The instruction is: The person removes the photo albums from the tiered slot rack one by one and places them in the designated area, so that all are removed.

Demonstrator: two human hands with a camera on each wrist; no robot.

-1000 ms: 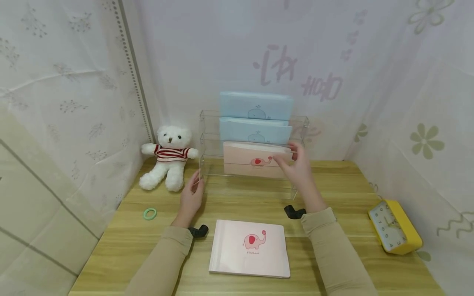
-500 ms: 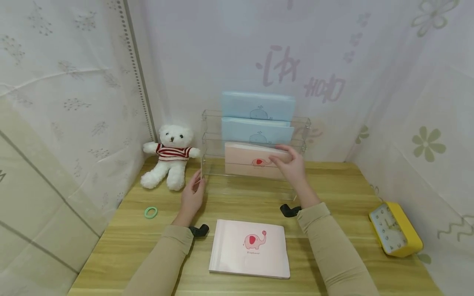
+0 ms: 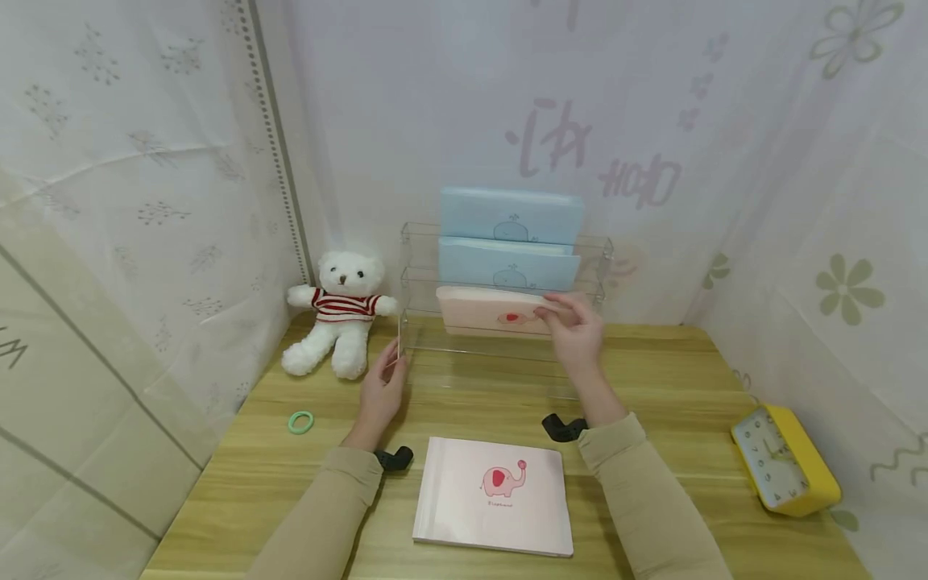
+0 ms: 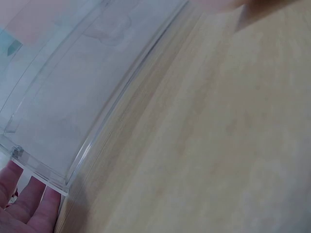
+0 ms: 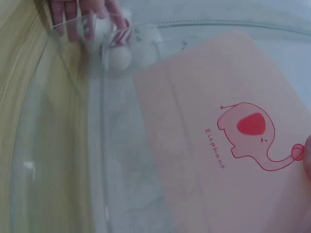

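Note:
My right hand [image 3: 577,332] pinches the upper right edge of a pink booklet [image 3: 471,310] with a red-eared elephant on its cover. That booklet stands tilted in the front tier of a clear acrylic rack [image 3: 464,348]; in the right wrist view its elephant cover [image 5: 214,141] shows large, with a fingertip at the right edge. My left hand [image 3: 382,395] holds the rack's left side near the table, its fingertips at the panel's edge in the left wrist view. Two blue whale booklets, one in the middle tier [image 3: 478,259] and one in the rear tier [image 3: 478,208], stand behind.
A second pink elephant booklet [image 3: 457,507] lies flat on the wooden table [image 3: 333,403] between the forearms. A white teddy bear [image 3: 348,274] sits left of the rack, a green ring [image 3: 300,422] in front of it. At the right stands a yellow clock [image 3: 786,459].
The right hand has moved slightly left along the pink booklet's top edge, and the booklet now tilts more and looks shorter from above. The left hand stays at the rack. The head view has shifted slightly.

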